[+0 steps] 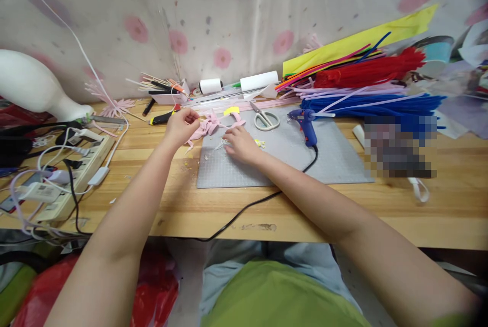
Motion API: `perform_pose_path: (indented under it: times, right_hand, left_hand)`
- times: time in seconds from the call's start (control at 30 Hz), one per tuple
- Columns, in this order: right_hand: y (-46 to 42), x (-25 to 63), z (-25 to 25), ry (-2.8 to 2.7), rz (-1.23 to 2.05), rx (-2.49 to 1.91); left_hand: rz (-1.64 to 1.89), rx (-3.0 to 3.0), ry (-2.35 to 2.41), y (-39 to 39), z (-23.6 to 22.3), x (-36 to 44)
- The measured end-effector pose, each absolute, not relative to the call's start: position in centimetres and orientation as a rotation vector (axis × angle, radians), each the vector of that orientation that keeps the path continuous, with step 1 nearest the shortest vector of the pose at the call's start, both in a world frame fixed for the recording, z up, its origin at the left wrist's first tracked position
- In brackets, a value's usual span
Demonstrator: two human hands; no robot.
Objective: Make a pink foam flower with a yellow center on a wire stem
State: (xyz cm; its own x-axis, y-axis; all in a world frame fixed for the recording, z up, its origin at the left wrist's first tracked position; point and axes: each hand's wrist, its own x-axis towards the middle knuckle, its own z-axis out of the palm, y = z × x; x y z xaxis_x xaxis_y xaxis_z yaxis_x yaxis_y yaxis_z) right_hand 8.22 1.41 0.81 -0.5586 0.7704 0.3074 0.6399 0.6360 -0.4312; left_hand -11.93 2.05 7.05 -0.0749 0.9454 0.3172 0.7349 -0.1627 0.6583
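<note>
My left hand (182,127) is raised at the left edge of the grey cutting mat (328,164), thumb and forefinger pinched together; whatever is between them is too small to make out. Beside it lie pink felt-like pieces (209,124), partly behind the fingers. My right hand (242,145) rests low over the mat with its fingers loosely spread. Thin white strands (221,144) lie at its fingertips, and a small yellow-tipped bunch (260,143) shows just past its knuckles. Behind the right hand are a yellow piece (231,111) and scissors (266,119) with pale handles.
A blue glue gun (305,126) lies on the mat, its black cord (244,208) crossing the table's front. Pipe cleaners in blue (366,108) and red (366,71) are piled at back right. On the left stand a power strip (82,169) and a white foam head (34,83).
</note>
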Motion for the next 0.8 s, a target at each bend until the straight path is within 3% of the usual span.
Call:
perform_pose_path:
  times: [0.23,0.37,0.57,0.8]
  right_hand:
    - [2.6,9.1,3.6,-1.467,1.389,-1.065]
    - [1.7,9.9,3.8,-1.312,1.827,-1.007]
    - [1.6,10.5,3.5,-1.240,1.723,-1.050]
    - [2.7,11.9,5.0,-1.586,1.694,-0.948]
  left_hand:
    - [1.015,1.954,1.717,-0.4,6.0,-8.4]
    - [1.052,1.886,1.682,-0.9,4.5,-7.0]
    - [1.045,1.658,1.542,-1.1,3.4,-6.1]
    - [1.017,1.202,1.110,-1.7,4.5,-4.7]
